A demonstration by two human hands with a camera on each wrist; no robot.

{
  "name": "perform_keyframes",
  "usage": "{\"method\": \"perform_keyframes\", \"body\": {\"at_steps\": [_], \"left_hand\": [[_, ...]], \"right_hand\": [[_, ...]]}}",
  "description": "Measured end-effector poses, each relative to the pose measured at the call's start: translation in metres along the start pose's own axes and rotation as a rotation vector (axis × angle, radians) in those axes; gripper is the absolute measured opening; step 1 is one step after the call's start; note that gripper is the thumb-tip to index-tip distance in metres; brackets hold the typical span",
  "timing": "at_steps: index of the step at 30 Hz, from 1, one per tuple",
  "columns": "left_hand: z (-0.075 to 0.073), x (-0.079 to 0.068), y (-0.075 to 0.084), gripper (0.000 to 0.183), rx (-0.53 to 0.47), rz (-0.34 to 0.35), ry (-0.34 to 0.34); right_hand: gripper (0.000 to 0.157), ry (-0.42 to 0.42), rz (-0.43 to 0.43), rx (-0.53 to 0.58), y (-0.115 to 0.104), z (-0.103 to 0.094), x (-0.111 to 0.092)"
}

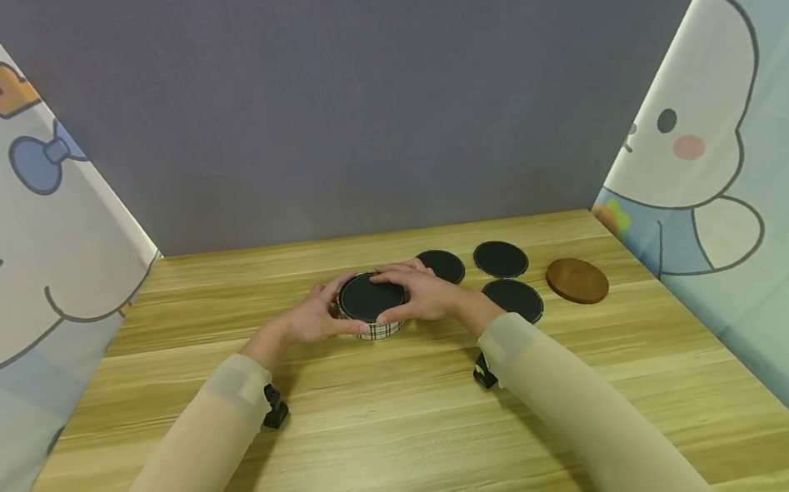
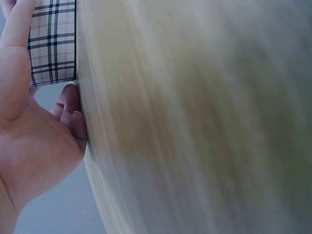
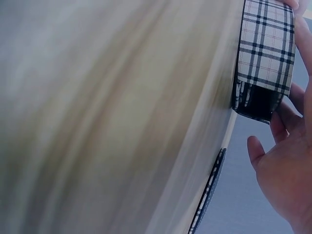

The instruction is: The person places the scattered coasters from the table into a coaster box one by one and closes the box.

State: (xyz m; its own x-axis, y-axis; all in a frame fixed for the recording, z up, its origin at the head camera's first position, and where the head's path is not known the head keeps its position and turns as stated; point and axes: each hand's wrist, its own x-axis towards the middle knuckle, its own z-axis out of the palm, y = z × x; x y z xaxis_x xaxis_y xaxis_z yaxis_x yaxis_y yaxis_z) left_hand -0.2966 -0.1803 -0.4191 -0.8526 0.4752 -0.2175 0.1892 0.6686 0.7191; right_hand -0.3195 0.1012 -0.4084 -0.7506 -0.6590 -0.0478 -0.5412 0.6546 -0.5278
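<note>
A round coaster holder point(image 1: 380, 331) with white-and-black plaid sides stands on the wooden table, its top showing as a black disc. From the left, my left hand point(image 1: 309, 315) grips its rim, the thumb along the near side and the fingers toward the back. Opposite, my right hand point(image 1: 425, 292) holds the other side, thumb over the near top edge. In the left wrist view the plaid wall point(image 2: 54, 41) stands beside my left hand point(image 2: 39, 141). A dark cutout point(image 3: 261, 101) opens in the wall next to my right hand point(image 3: 287, 170) in the right wrist view.
Right of the holder lie black round coasters: one behind my right hand point(image 1: 445, 266), one at the back point(image 1: 501, 259) and one nearer point(image 1: 515, 299). A brown round disc point(image 1: 577, 281) lies farther right. A grey panel point(image 1: 359, 100) stands behind the table point(image 1: 385, 449).
</note>
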Motion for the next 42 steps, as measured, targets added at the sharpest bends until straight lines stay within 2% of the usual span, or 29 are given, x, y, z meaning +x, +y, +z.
{"method": "perform_keyframes", "body": {"at_steps": [9, 14, 19, 22, 26, 31, 35, 42], "left_hand": [[0.001, -0.002, 0.001, 0.115, 0.019, -0.014, -0.001], [0.002, -0.003, 0.002, 0.115, 0.001, -0.021, -0.003], [0.002, -0.001, 0.001, 0.118, -0.019, -0.013, 0.005], [0.001, 0.0, 0.001, 0.122, -0.011, -0.002, 0.011], [0.001, 0.001, 0.0, 0.121, -0.007, 0.0, 0.016], [0.001, 0.001, 0.001, 0.118, -0.024, -0.006, 0.015], [0.001, 0.002, 0.001, 0.119, -0.021, -0.006, 0.012], [0.001, 0.001, -0.001, 0.118, -0.025, -0.004, 0.015]], "right_hand": [[0.077, 0.005, -0.011, 0.012, 0.001, 0.0, -0.004], [0.069, 0.038, -0.002, 0.054, 0.004, -0.008, -0.017], [0.065, 0.081, -0.022, 0.137, 0.017, -0.024, -0.041], [0.063, 0.097, -0.022, 0.134, 0.028, -0.033, -0.059], [0.06, 0.112, 0.02, 0.098, 0.044, -0.045, -0.085], [0.057, 0.107, 0.076, 0.15, 0.067, -0.059, -0.116], [0.057, 0.115, 0.134, 0.14, 0.089, -0.068, -0.139], [0.053, 0.122, 0.206, 0.058, 0.116, -0.078, -0.163]]}}
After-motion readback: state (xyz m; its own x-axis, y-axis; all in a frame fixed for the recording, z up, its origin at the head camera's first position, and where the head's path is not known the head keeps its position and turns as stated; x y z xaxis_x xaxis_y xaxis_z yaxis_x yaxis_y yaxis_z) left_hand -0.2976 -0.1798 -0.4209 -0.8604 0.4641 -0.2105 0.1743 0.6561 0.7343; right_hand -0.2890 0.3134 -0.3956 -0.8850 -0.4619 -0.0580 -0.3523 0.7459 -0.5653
